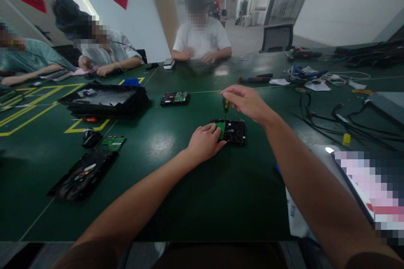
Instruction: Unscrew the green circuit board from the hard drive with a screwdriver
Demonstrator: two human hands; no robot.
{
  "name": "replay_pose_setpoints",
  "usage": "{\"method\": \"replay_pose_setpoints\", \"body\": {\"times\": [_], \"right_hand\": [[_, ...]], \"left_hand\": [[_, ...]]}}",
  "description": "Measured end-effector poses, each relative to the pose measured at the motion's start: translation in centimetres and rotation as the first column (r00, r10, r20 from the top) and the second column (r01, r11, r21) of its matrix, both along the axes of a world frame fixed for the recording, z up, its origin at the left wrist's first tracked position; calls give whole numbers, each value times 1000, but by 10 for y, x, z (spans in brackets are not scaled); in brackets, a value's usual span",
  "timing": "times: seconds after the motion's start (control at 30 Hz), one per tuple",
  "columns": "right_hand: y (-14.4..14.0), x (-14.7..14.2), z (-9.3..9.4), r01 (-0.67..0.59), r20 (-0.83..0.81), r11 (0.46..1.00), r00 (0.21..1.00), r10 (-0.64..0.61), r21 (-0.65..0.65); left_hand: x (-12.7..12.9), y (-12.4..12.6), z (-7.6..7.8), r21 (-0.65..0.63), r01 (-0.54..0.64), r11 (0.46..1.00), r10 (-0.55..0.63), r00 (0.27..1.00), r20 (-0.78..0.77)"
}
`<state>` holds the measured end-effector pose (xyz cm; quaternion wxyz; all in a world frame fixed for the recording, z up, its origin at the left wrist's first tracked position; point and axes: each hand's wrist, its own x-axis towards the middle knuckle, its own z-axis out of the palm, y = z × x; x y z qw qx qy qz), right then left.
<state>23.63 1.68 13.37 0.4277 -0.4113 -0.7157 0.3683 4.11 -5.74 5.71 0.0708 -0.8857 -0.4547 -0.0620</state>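
Note:
A black hard drive [236, 133] lies on the green table with its green circuit board facing up on the left half. My left hand [205, 141] grips the drive's left side, fingers over the board and thumb along the near edge. In my right hand [241, 100], closed around its handle, is an upright screwdriver [226, 105] with yellow marks. Its shaft points down at the drive, by the edge of the board; whether the tip sits in a screw I cannot tell. Several tiny screws [240, 116] lie just beyond the drive.
Another hard drive [175, 98] lies farther off, left of centre. At left are a stacked black tray [104, 98], a loose circuit board [113, 143] and a drive-like black part [85, 174]. Cables [331, 119] and a laptop-like device [353, 189] occupy the right. Three people sit across and leftward.

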Motion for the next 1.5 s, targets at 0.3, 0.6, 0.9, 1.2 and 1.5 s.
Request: {"method": "replay_pose_setpoints", "body": {"times": [0.3, 0.6, 0.9, 1.2, 1.5], "right_hand": [[-2, -1, 0, 8, -16, 999, 1000, -9, -46], [-1, 0, 1, -28, -33, 997, 999, 26, -68], [-3, -1, 1, 3, -33, 998, 999, -5, -66], [2, 2, -2, -29, -7, 999, 1000, 29, -39], [-1, -1, -1, -25, -61, 996, 998, 20, -81]], "left_hand": [[0, 1, 0, -8, -1, 1000, 1, 1000, -6], [0, 1, -1, -21, -12, 1000, 12, 1000, 5], [1, 1, -2, -5, -12, 1000, 12, 1000, 5], [1, 1, -2, -5, -15, 1000, 15, 1000, -1], [2, 1, -3, -11, -18, 1000, 18, 1000, -17]]}}
